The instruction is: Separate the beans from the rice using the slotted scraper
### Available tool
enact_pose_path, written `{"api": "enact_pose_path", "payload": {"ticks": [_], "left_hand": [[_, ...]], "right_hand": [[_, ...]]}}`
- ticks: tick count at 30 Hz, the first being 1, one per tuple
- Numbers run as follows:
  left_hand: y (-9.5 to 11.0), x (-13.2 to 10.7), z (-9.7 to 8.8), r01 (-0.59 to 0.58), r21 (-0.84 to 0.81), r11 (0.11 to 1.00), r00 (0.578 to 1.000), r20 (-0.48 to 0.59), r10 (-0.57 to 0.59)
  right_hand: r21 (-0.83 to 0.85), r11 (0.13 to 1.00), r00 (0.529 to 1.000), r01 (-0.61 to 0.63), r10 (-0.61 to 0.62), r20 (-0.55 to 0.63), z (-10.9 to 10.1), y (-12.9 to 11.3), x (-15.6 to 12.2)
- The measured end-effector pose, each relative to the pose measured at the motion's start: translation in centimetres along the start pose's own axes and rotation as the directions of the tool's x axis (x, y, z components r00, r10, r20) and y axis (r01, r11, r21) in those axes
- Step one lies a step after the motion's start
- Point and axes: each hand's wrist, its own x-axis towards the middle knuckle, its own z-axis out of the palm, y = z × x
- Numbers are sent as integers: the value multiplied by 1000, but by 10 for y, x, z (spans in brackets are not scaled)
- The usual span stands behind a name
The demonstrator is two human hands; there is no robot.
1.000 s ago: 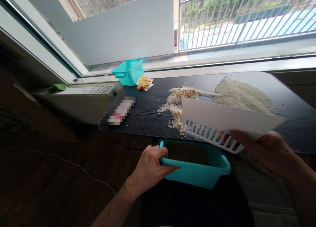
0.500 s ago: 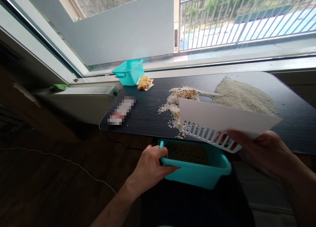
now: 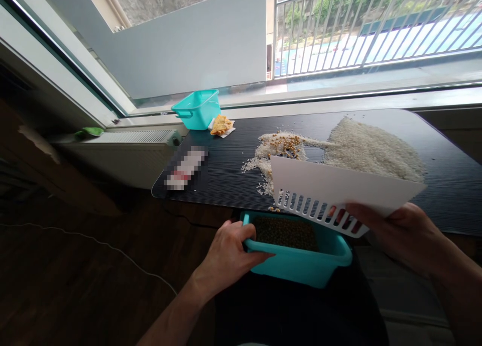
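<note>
The left hand (image 3: 232, 246) and right hand (image 3: 404, 231) are bare, clothing (image 3: 293, 313) dark.

Hides some of the white grain (image 3: 372, 147) and yellow kernels (image 3: 285, 145) behind the white slotted sheet (image 3: 339, 183). Shows part of the right hand (image 3: 406, 230) only in scraps through the slots, and tucks the palm of the left hand (image 3: 235, 245) out of sight against the teal bin (image 3: 297, 259). Leaves the bin's dim contents (image 3: 288, 233) too fine to identify. Blurs an item (image 3: 185, 169) on the tabletop (image 3: 226, 170) into squares. Crops left forearm (image 3: 173, 311), right forearm (image 3: 461, 280), railing (image 3: 379, 24) and pale cable (image 3: 124, 255).

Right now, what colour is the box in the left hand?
The box is turquoise; it shows best in the head view.
</note>
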Motion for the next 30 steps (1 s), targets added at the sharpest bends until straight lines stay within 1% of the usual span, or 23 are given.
{"api": "enact_pose_path", "payload": {"ticks": [6, 11, 16, 20, 22, 26, 30], "left_hand": [[-1, 1, 1, 3, 7, 1000, 1000, -6, -2], [-2, 0, 1, 6, 13, 1000, 1000, -4, -6], [0, 1, 0, 12, 20, 1000, 1000, 5, -13], [-1, 1, -1, 8, 20, 1000, 1000, 0, -8], [-2, 1, 0, 0, 14, 1000, 1000, -8, 0], [-4, 0, 0, -22, -6, 1000, 999, -24, 22], [-4, 0, 0, -22, -8, 1000, 999, -23, 22]], "right_hand": [[-16, 1000, 1000, 17, -17, 20, -4, 3, -3], [1, 1000, 1000, 22, -22, -7, -1, -3, -1], [-27, 998, 998, 58, -57, 37, 7, -11, 3], [-33, 997, 995, 75, -73, 72, 11, -11, 3], [-28, 998, 995, 65, -63, 72, 9, -9, 2], [-25, 999, 999, 42, -41, 31, 3, -5, -1], [-43, 998, 999, 37, -35, 26, -2, -4, -1]]}}
